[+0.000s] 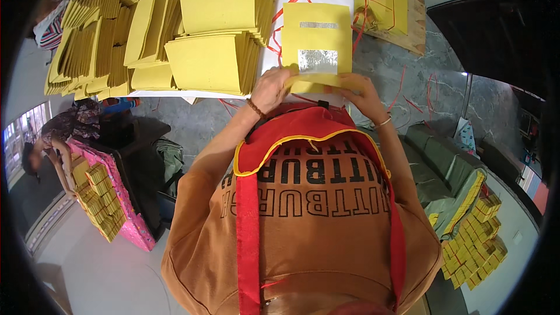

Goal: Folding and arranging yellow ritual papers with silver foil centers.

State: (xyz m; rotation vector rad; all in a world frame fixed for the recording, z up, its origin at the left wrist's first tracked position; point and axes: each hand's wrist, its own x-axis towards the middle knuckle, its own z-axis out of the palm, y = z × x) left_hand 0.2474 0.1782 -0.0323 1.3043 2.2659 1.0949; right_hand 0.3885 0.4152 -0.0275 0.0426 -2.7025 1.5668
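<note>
A yellow paper sheet with a silver foil patch (318,60) lies at the near edge of the white table, right of centre. Its near end is lifted and bent over in a curve toward the foil. My left hand (272,88), with a beaded bracelet, grips the left end of this bent edge. At the other end, my right hand (363,97) pinches the edge, its fingers partly hidden behind the paper. Beyond this one lies another yellow sheet (318,13) with a strip of silver showing. I cannot tell how many sheets lie beneath.
Stacks of folded yellow paper (204,64) crowd the table's left side. Red ribbon (279,17) lies between them and the sheets. Tied yellow bundles (382,0) sit on a wooden board at right. Another person (61,125) bends over packed yellow bundles (100,201). A green sofa (431,166) stands right.
</note>
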